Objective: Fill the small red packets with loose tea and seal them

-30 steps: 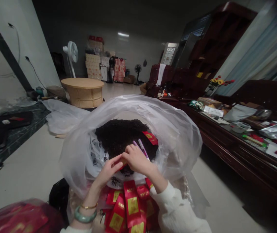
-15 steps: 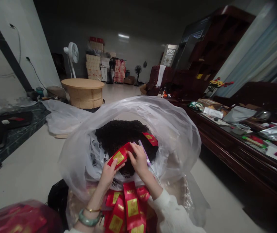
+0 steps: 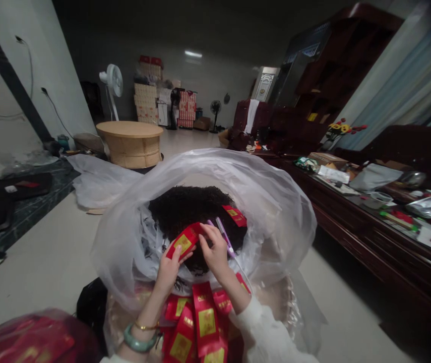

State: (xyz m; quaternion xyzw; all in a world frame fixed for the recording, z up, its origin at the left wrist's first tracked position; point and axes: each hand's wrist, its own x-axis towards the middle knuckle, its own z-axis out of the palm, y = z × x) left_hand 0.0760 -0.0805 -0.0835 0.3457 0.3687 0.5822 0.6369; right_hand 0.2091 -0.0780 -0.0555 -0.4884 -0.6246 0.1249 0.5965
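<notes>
A red packet with a gold label (image 3: 182, 244) is held above a heap of dark, dry, twisted leaves (image 3: 188, 201). My left hand (image 3: 170, 267) grips its lower end, thumb on the label. At the upper end, the fingers of my right hand (image 3: 214, 249) pinch the packet's edge. The leaves lie in a large translucent plastic bag (image 3: 275, 201) with its mouth spread wide. On the leaves, right of my right hand, rest a purple-handled tool (image 3: 223, 232), partly hidden, and another red packet (image 3: 235, 216). Several more red packets (image 3: 206, 320) lie below my wrists.
A clear bag of red packets (image 3: 34, 338) sits at the lower left. Along the right runs a cluttered dark wooden table (image 3: 351, 227). Farther off stand a round wooden table (image 3: 130, 143), a white fan (image 3: 114, 80) and stacked boxes (image 3: 146, 103).
Both hands stay nearly in place on the packet. My right hand has shifted very slightly, showing more of the purple-handled tool and a red packet beside my right forearm.
</notes>
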